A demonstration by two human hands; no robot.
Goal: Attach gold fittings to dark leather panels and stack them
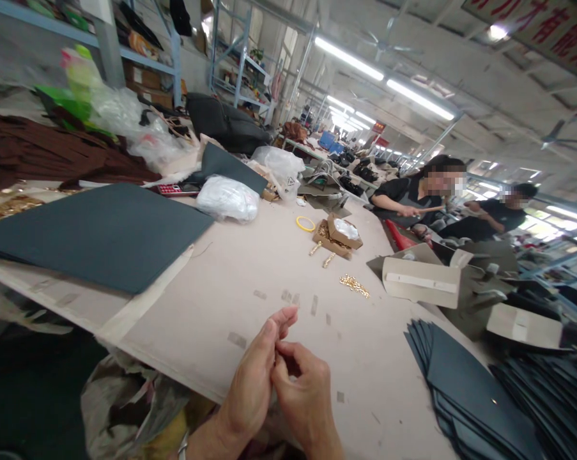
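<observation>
Workshop w/ ceiling tube lights (348, 59), shelving (240, 70)

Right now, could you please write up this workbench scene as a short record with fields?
Setting: workshop, beige worktable
Left hand: fingers curled, touching the right hand
Right hand: fingers pinched against the left; anything held is too small to tell
Nearest ahead: gold metal chain pieces
Beyond: small brown cardboard box, yellow ring
Left side: large dark grey sheet
Right side: fanned stack of dark grey sheets
Others: two people in black tops at the far right
</observation>
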